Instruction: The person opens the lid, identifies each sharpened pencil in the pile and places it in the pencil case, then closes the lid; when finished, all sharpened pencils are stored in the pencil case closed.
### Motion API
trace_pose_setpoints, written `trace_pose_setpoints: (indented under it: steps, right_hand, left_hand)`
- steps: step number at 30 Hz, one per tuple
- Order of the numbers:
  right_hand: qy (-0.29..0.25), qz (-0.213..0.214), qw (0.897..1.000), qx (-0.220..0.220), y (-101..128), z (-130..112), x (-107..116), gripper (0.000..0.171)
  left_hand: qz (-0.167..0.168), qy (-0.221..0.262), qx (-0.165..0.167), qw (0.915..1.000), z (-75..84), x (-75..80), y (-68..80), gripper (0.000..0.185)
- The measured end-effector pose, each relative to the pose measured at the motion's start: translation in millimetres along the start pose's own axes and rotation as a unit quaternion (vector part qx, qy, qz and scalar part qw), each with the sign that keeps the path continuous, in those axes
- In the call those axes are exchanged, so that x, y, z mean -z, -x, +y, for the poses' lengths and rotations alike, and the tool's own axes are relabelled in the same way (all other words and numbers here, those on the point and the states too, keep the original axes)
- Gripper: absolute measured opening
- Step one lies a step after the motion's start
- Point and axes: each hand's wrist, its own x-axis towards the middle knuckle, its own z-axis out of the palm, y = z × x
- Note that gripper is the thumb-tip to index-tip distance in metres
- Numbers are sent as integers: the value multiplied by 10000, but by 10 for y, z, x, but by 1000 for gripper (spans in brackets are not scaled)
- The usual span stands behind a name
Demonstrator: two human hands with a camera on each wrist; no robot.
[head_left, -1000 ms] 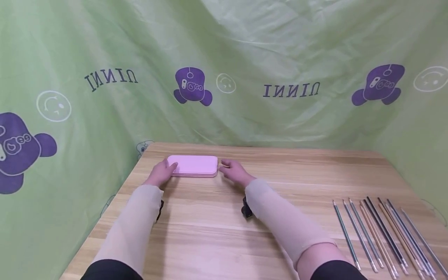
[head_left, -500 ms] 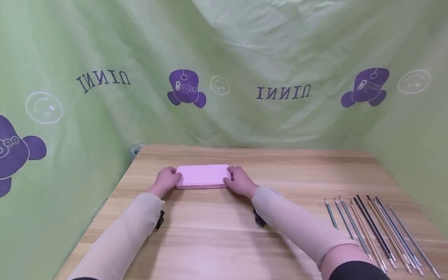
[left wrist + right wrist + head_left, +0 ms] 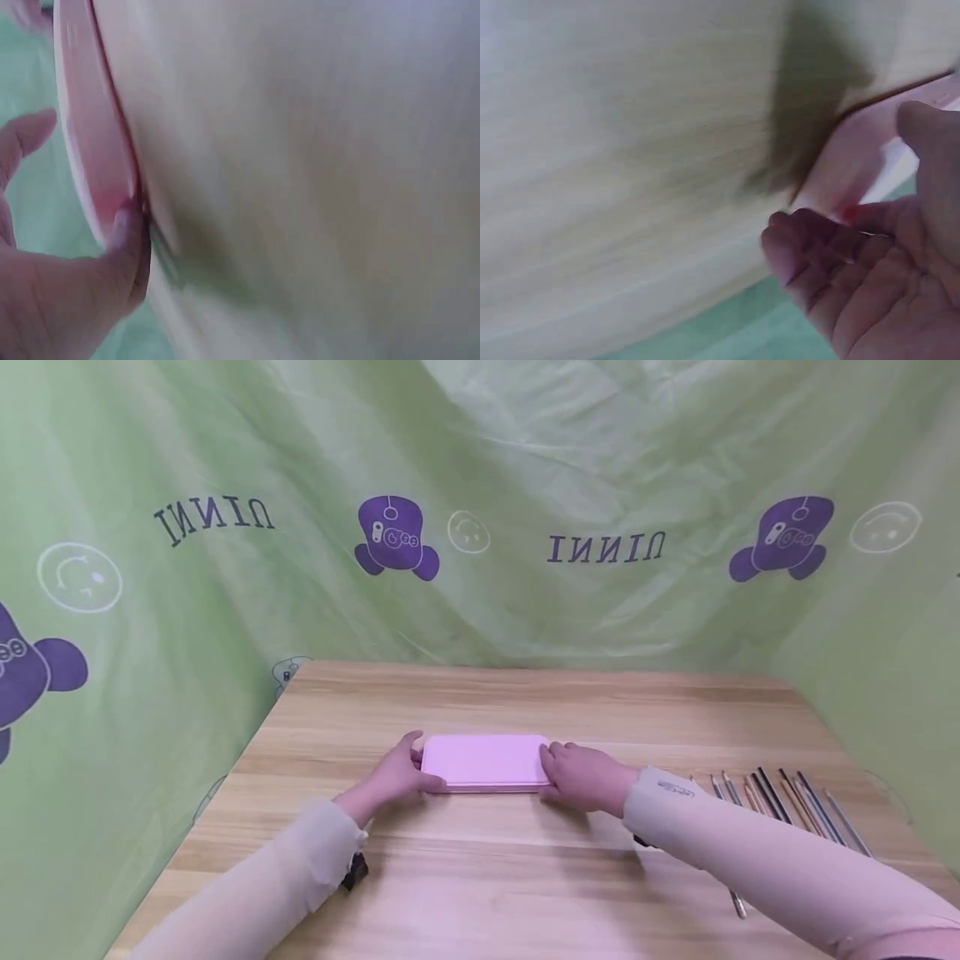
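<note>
A closed pink pencil case (image 3: 486,760), flat and with rounded corners, lies lengthwise across the wooden table. At its left end is my left hand (image 3: 390,781); the thumb touches the front corner and the fingers spread apart behind it. In the left wrist view the thumb (image 3: 127,229) meets the case's lower edge, while a finger (image 3: 34,135) stands clear of it. My right hand (image 3: 588,777) grips the right end, its thumb at the front side. The right wrist view shows curled fingers (image 3: 817,255) around that end.
Several loose pencils (image 3: 765,789) lie side by side on the table's right, partly hidden under my right sleeve (image 3: 750,860). A green printed curtain (image 3: 510,602) hangs behind and beside the wooden table (image 3: 480,877).
The pencil case has come nearer and to the right with both hands. My right hand, apart from it one second ago, has taken hold. My left hand's fingers have spread.
</note>
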Motion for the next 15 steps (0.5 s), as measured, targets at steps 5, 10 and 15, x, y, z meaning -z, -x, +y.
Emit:
trace_pose_setpoints:
  steps: [5, 10, 15]
  right_hand:
    - [969, -106, 9950, 205, 105, -13, 41, 66]
    - [355, 378, 9961, 715, 56, -15, -26, 50]
    - [-241, 822, 9880, 1287, 43, -3, -207, 62]
  left_hand:
    - [-34, -486, -664, 9966, 43, -158, 53, 119]
    - [-398, -1041, -1149, 9871, 17, -194, 27, 110]
    - [-569, -906, -1224, 9867, -11, -188, -10, 105]
